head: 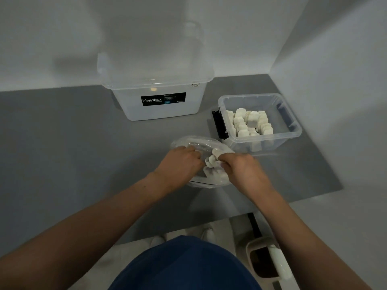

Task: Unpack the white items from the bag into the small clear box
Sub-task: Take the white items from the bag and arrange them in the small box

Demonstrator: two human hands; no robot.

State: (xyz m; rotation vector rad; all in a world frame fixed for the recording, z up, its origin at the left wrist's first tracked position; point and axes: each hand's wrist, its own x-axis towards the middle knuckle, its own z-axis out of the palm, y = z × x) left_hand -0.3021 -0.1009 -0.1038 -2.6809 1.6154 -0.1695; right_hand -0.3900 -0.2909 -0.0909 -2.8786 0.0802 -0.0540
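Observation:
A clear plastic bag [189,143] lies on the grey table, just left of the small clear box [293,136]. Several white items [250,122] stand packed in rows inside that box. My left hand [181,164] grips the bag's left side. My right hand [244,170] reaches into the bag's mouth, fingers closed on a white item [211,161]. More white items [215,174] show through the bag below my fingers.
A large clear lidded box [157,109] with a black Megabox label stands at the back of the grey table [62,132]. White walls close in behind and at the right. A bin [263,260] sits on the floor below the table's front edge.

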